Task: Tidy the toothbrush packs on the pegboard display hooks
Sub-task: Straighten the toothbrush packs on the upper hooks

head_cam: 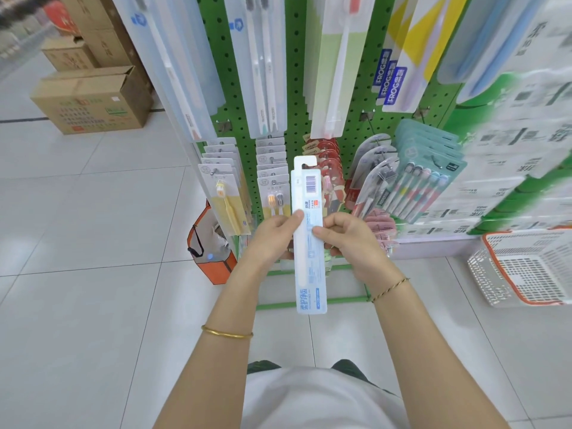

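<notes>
Pale-blue pack (309, 243) is held in both hands before the lower middle of the green pegboard (295, 72), on no hook. Its long axis runs straight up the view, hang-hole end toward the board, printed end toward the person. Left hand (272, 236) pinches its left edge at mid-length, thumb on the face; right hand (349, 239), fingers curled, pinches the right edge opposite. Both forearms reach forward.

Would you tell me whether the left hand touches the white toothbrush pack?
Touching: head view shows the left hand pinching the edge of the white toothbrush pack.
</notes>
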`<control>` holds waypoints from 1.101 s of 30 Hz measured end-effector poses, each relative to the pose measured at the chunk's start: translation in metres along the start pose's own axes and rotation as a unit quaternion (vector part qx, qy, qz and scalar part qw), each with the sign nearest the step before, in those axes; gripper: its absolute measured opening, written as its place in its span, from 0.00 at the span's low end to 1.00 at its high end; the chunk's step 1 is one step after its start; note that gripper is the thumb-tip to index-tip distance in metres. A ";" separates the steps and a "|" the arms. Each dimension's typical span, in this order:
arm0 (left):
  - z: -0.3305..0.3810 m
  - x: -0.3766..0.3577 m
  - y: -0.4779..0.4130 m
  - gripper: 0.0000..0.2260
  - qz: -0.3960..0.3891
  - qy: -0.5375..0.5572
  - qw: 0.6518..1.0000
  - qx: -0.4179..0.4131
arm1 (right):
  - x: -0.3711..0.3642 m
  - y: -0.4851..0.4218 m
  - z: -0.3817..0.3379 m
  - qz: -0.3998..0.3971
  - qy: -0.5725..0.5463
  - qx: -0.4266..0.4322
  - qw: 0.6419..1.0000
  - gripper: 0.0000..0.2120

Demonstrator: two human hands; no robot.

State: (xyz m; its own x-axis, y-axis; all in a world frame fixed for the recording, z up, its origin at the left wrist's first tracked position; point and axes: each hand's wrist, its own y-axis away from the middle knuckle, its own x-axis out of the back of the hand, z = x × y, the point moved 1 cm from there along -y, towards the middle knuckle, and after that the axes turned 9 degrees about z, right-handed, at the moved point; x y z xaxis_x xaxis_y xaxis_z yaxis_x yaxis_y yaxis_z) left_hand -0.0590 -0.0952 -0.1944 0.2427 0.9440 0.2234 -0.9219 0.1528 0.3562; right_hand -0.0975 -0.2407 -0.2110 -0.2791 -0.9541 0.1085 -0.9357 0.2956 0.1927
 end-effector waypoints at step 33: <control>0.059 0.044 0.002 0.10 0.000 0.413 0.910 -0.042 | -0.036 0.002 -0.029 -0.092 -0.025 0.073 0.993 0.06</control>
State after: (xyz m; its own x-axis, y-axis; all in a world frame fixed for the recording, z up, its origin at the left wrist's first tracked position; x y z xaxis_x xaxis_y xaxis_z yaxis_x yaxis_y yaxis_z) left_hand -0.0328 -0.0705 -0.1305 -0.0345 0.8362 -0.5474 -0.9500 0.1427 0.2779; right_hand -0.0830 -0.2044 -0.1860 -0.1072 -0.9936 0.0359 -0.9922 0.1092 0.0601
